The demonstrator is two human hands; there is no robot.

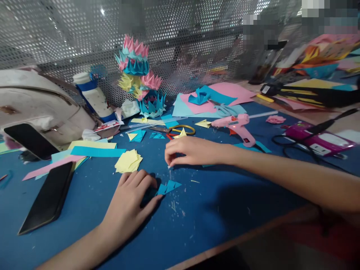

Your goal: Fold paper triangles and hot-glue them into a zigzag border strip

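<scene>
My left hand (131,197) rests on the blue tabletop, thumb and fingers closed round one end of a chain of folded blue paper triangles (168,186). The part of the chain under the fingers is hidden. Just above and to the right, my right hand (188,150) is in a pinch over the table, with a tiny pale bit at its fingertips, too small to name. Behind it stands a folded yellow paper point (181,134), close to the scissors (182,129). A stack of yellow paper squares (128,161) lies beyond my left hand.
A pink glue gun (237,127) lies right, near a magenta power strip (317,140). Layered paper flowers (152,101) stand against the mesh panel. Left are a phone (47,198), a bottle (94,97), a bag (36,97) and paper strips (98,151). White shreds litter the table.
</scene>
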